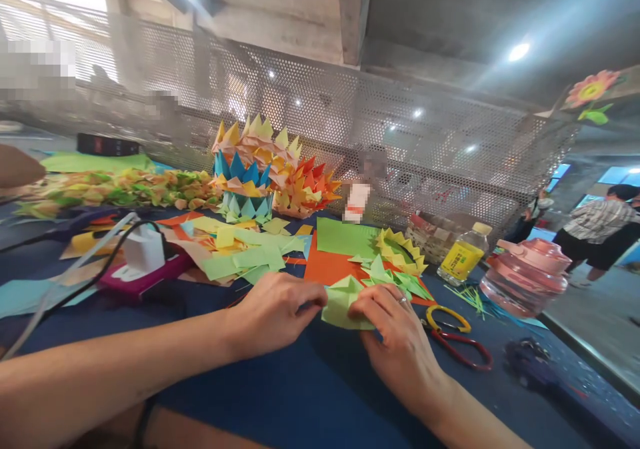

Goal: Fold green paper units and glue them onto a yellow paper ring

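Head view: left hand (273, 312) & right hand (395, 332) each pinch the pale green paper piece (340, 306) at center, low over the blue table (300, 396), prob. so the surface steadies the crease. Scissors (457, 336) lie at 3 o'clock of the right hand; folded pieces (395, 262) at 12.

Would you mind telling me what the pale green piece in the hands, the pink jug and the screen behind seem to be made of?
The pale green piece: thin matte paper, judging by its sharp creases. The pink jug: likely translucent glossy plastic; light shows through its wall. The screen: probably sheet metal, evenly punched with small holes.
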Motion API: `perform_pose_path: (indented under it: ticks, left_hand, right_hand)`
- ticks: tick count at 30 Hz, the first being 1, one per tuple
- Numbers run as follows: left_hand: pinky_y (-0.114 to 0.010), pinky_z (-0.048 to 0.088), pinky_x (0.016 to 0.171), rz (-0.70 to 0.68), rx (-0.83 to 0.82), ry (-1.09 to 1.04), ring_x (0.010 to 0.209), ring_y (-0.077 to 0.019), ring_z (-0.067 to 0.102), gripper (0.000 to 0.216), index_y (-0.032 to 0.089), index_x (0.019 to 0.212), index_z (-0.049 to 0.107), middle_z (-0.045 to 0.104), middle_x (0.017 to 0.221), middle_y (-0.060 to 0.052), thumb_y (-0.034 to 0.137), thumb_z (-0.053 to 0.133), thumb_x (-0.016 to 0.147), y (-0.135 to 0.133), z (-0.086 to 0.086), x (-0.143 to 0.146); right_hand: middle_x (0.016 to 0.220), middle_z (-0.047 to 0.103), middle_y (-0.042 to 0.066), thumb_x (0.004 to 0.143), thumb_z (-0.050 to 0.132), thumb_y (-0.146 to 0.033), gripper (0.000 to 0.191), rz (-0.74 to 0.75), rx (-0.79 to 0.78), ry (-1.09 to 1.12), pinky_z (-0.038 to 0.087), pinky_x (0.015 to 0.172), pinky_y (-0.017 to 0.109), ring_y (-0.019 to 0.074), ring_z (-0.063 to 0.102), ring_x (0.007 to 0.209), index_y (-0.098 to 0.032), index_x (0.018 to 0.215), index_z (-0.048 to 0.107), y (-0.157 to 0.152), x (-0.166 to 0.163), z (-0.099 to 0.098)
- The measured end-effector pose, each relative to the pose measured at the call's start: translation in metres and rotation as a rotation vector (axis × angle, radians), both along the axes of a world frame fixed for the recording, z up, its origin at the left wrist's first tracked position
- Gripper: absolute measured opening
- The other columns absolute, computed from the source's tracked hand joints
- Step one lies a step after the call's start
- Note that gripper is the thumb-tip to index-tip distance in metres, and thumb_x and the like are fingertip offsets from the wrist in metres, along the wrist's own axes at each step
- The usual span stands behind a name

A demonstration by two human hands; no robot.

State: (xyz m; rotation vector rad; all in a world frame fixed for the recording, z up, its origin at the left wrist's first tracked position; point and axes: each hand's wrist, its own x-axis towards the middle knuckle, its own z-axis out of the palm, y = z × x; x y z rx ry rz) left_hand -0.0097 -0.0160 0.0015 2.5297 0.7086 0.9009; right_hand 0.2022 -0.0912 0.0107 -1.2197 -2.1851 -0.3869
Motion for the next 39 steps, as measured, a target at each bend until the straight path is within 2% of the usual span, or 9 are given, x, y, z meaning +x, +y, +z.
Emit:
perform_pose_path:
  ticks: [4, 6, 9, 11, 17, 21, 27, 34, 39]
  left_hand:
    - [-0.031, 0.046, 0.071, -0.080, 0.309, 0.080, 0.079, -0.0200, 0.064, 0.021, 0.018, 0.086, 0.065, 0.067, 0.094, -0.005, 0.013, 0.045, 0.091, -0.001, 0.000, -0.003]
    - [-0.034, 0.048, 0.080, -0.121, 0.342, 0.082, 0.091, -0.0217, 0.063, 0.019, 0.017, 0.094, 0.063, 0.064, 0.106, -0.007, 0.009, 0.047, 0.088, -0.002, 0.002, -0.004]
    - [-0.039, 0.044, 0.096, -0.168, 0.246, 0.090, 0.111, -0.0253, 0.055, 0.042, 0.015, 0.113, 0.055, 0.057, 0.119, -0.011, 0.001, 0.054, 0.074, -0.004, 0.007, -0.004]
    - [-0.040, 0.043, 0.098, -0.197, 0.166, 0.103, 0.113, -0.0259, 0.054, 0.051, 0.015, 0.118, 0.052, 0.056, 0.119, -0.011, 0.000, 0.058, 0.069, -0.004, 0.009, -0.005]
    - [-0.028, 0.049, 0.085, -0.380, -0.043, 0.047, 0.092, -0.0180, 0.063, 0.018, 0.015, 0.090, 0.065, 0.065, 0.098, -0.007, 0.002, 0.057, 0.080, 0.002, 0.007, -0.002]
    - [-0.022, 0.049, 0.079, -0.474, -0.136, 0.006, 0.083, -0.0139, 0.065, 0.021, 0.015, 0.072, 0.066, 0.067, 0.087, -0.004, -0.002, 0.057, 0.080, 0.008, 0.007, -0.003]
    - [-0.025, 0.050, 0.079, -0.513, -0.223, 0.112, 0.083, -0.0152, 0.064, 0.024, 0.015, 0.071, 0.066, 0.067, 0.085, -0.004, -0.005, 0.056, 0.079, 0.008, 0.019, -0.008]
    - [-0.026, 0.052, 0.082, -0.513, -0.408, 0.085, 0.084, -0.0164, 0.066, 0.010, 0.016, 0.076, 0.070, 0.070, 0.086, -0.006, 0.010, 0.067, 0.083, 0.009, 0.017, -0.005]
    - [-0.024, 0.051, 0.081, -0.453, -0.441, 0.052, 0.084, -0.0155, 0.066, 0.007, 0.016, 0.077, 0.072, 0.068, 0.086, -0.005, 0.016, 0.070, 0.083, 0.009, 0.012, -0.001]
  right_hand:
    - [0.088, 0.060, 0.004, 0.074, 0.047, 0.007, 0.030, 0.041, -0.041, 0.002, 0.045, 0.082, 0.036, 0.0213, 0.053, 0.089, -0.021, 0.082, 0.055, 0.004, 0.003, -0.003]
    - [0.088, 0.060, 0.004, 0.074, 0.046, 0.007, 0.030, 0.060, -0.089, 0.017, 0.046, 0.080, 0.034, 0.0207, 0.054, 0.088, -0.021, 0.081, 0.054, 0.005, 0.003, -0.004]
    - [0.088, 0.060, 0.003, 0.072, 0.046, 0.008, 0.030, 0.064, -0.166, 0.077, 0.047, 0.079, 0.033, 0.0196, 0.055, 0.087, -0.021, 0.079, 0.052, 0.005, 0.002, -0.005]
    - [0.087, 0.060, 0.003, 0.070, 0.047, 0.008, 0.030, 0.060, -0.207, 0.111, 0.046, 0.079, 0.033, 0.0194, 0.055, 0.087, -0.021, 0.078, 0.051, 0.004, 0.002, -0.007]
    - [0.088, 0.060, 0.003, 0.073, 0.048, 0.005, 0.028, 0.164, -0.308, 0.098, 0.046, 0.075, 0.031, 0.0183, 0.055, 0.085, -0.021, 0.083, 0.055, -0.001, 0.002, -0.010]
    - [0.092, 0.062, 0.004, 0.077, 0.052, 0.001, 0.026, 0.256, -0.370, 0.036, 0.047, 0.079, 0.032, 0.0183, 0.056, 0.087, -0.020, 0.090, 0.058, -0.008, 0.000, 0.002]
    - [0.098, 0.064, 0.004, 0.080, 0.060, -0.006, 0.020, 0.306, -0.467, 0.077, 0.051, 0.085, 0.029, 0.0157, 0.060, 0.091, -0.020, 0.094, 0.060, -0.015, 0.001, 0.017]
    - [0.090, 0.069, 0.000, 0.083, 0.072, -0.018, 0.005, 0.358, -0.601, 0.121, 0.053, 0.079, 0.024, 0.0133, 0.065, 0.087, -0.023, 0.082, 0.069, -0.009, 0.010, 0.012]
    - [0.084, 0.068, -0.001, 0.088, 0.067, -0.023, 0.010, 0.328, -0.610, 0.229, 0.052, 0.078, 0.025, 0.0129, 0.064, 0.083, -0.021, 0.078, 0.069, -0.004, 0.007, 0.005]
